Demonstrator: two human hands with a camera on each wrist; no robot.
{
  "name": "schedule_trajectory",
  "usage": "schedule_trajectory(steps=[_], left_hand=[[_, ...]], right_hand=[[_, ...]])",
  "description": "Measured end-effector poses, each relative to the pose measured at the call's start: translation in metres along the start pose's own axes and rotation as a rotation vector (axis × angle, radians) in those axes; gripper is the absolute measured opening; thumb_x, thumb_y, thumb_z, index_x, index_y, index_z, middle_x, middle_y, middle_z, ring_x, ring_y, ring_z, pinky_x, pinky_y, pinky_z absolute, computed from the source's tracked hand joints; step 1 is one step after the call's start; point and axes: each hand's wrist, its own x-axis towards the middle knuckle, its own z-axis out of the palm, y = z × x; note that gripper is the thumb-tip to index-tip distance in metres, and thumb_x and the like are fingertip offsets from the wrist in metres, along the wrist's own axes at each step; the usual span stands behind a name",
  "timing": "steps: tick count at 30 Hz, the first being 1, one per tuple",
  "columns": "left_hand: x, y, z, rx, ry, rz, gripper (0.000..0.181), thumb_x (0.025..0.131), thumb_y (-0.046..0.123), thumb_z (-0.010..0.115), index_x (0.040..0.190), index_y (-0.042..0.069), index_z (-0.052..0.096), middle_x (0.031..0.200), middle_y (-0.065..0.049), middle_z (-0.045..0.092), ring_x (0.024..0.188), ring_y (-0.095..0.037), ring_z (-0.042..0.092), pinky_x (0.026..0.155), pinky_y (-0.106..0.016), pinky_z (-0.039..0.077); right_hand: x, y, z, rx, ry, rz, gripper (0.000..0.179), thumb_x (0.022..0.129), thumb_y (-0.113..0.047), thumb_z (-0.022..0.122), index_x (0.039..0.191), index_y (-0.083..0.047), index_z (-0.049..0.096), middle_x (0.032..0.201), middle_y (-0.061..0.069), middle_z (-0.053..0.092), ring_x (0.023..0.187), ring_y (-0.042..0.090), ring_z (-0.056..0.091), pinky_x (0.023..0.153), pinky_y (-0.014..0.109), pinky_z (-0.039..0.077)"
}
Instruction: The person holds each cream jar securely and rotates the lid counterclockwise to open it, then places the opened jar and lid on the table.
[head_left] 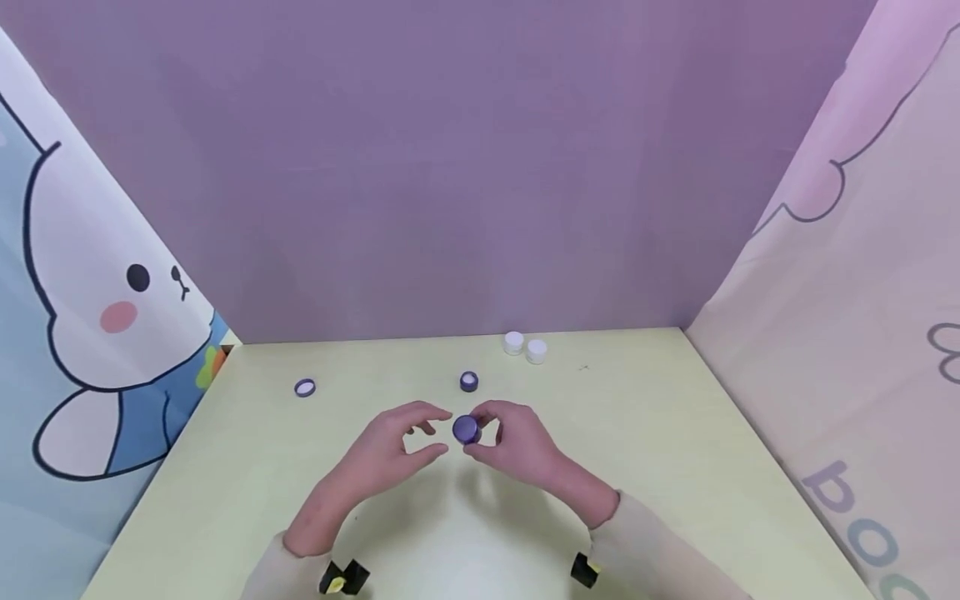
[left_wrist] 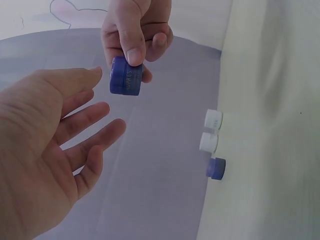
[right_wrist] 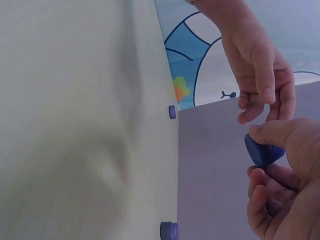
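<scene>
Between thumb and fingers my right hand (head_left: 521,443) pinches a small dark blue-purple jar (head_left: 466,429) with its lid on, held above the table. Pale lettering shows on the side of this jar (left_wrist: 126,77) in the left wrist view. My left hand (head_left: 392,446) is just to the left of it, fingers spread and loosely bent, thumb apart, with a gap to the jar. Beyond the hands, a second purple jar (head_left: 468,382) stands uncovered, its pale inside showing. Farther left lies a purple lid (head_left: 304,387) with its whitish inner side up.
Two white lidded jars, a left one (head_left: 513,342) and a right one (head_left: 536,351), stand close together near the back edge of the pale table (head_left: 660,467). A purple panel (head_left: 465,183) rises behind it, with printed cloths on both sides.
</scene>
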Motion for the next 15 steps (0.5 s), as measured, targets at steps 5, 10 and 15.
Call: schedule_trajectory(steps=[5,10,15], left_hand=[[-0.003,-0.002,0.005,0.005,-0.007,-0.027,0.044,0.084,0.034,0.077,0.125,0.027,0.063,0.118,0.014,0.063,0.092,-0.005,0.062,0.073,-0.033,0.050],[-0.001,-0.002,0.007,-0.013,-0.031,-0.021,0.048,0.084,0.039,0.076,0.128,0.024,0.062,0.118,0.009,0.064,0.095,-0.011,0.063,0.074,-0.034,0.050],[-0.001,-0.005,0.008,0.008,-0.022,-0.002,0.044,0.083,0.036,0.078,0.124,0.023,0.065,0.113,0.016,0.063,0.094,-0.006,0.060,0.075,-0.033,0.050]], right_hand=[[-0.003,-0.001,0.005,0.003,0.011,0.001,0.031,0.076,-0.021,0.084,0.103,-0.017,0.069,0.091,-0.009,0.066,0.065,0.006,0.054,0.056,0.024,0.047],[-0.004,0.000,0.008,0.001,0.019,-0.012,0.032,0.076,-0.019,0.084,0.104,-0.015,0.069,0.091,-0.007,0.066,0.064,0.008,0.055,0.055,0.023,0.047],[-0.003,0.000,0.014,0.007,0.016,-0.022,0.033,0.076,-0.019,0.084,0.106,-0.014,0.069,0.092,-0.006,0.066,0.065,0.007,0.055,0.055,0.022,0.047]])
